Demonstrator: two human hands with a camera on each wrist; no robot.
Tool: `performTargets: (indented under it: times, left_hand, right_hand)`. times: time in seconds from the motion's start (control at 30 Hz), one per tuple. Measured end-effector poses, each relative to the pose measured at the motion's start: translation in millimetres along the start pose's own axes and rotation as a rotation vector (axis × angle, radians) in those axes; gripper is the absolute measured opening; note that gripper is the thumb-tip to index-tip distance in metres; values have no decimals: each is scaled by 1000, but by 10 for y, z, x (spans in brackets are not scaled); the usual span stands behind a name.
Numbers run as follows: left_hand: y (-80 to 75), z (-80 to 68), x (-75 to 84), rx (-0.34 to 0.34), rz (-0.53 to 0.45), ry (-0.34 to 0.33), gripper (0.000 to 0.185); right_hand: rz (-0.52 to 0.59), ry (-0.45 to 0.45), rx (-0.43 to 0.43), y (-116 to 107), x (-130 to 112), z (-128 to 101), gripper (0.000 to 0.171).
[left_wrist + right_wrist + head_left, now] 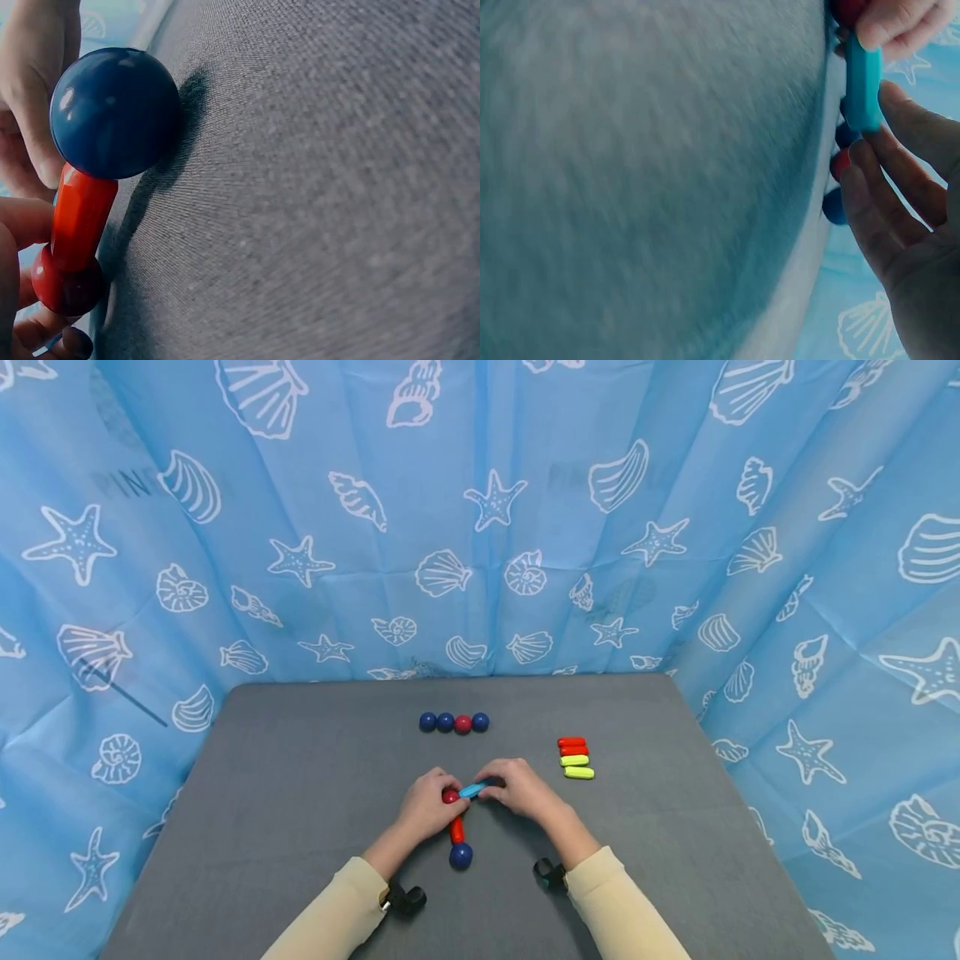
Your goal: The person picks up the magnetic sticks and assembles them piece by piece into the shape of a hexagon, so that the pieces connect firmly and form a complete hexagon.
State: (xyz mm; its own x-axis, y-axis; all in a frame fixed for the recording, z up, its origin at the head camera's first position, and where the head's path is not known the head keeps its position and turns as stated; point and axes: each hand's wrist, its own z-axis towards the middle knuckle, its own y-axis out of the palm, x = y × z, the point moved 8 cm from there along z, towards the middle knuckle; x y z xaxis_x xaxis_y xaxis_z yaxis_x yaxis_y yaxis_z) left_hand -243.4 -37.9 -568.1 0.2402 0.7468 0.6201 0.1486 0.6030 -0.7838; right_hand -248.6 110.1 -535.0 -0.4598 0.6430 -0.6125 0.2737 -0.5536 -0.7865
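My left hand (429, 806) grips a red ball (450, 796) near the middle of the table, its thumb also at the near end of a light-blue stick (472, 790). My right hand (522, 789) pinches the other end of that stick, thumb against its side and fingertips at its tip in the right wrist view. From the red ball a red stick (81, 217) runs toward the person, joined to a dark blue ball (114, 112) at its other end. Fingers partly hide the red ball.
Toward the back of the grey table (315, 735) a row of balls includes a red ball (462, 724) among dark blue balls (428, 722). To the right lie red sticks (572, 742) and yellow-green sticks (578, 772). A blue shell-print curtain (480, 568) hangs behind the table.
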Motion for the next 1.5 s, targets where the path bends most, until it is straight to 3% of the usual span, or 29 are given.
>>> performTargets:
  times: [0.33,0.5,0.77,1.13,1.5]
  left_hand:
    - [57,-14,-138,-3,-54,-45,23]
    - [46,-24,-141,15,-94,-26,20]
    - [42,-27,-168,10,-78,-28,20]
    - [43,-7,-177,5,-114,-16,19]
    - [55,-13,-167,-2,-108,-29,18]
  right_hand:
    - [-3,76,149,-307,167,-196,22]
    - [-10,110,177,-406,247,-296,25]
    - [7,132,239,-553,328,-417,28]
    - [-74,142,346,-806,545,-603,30]
    - [-102,252,344,-851,801,-810,31]
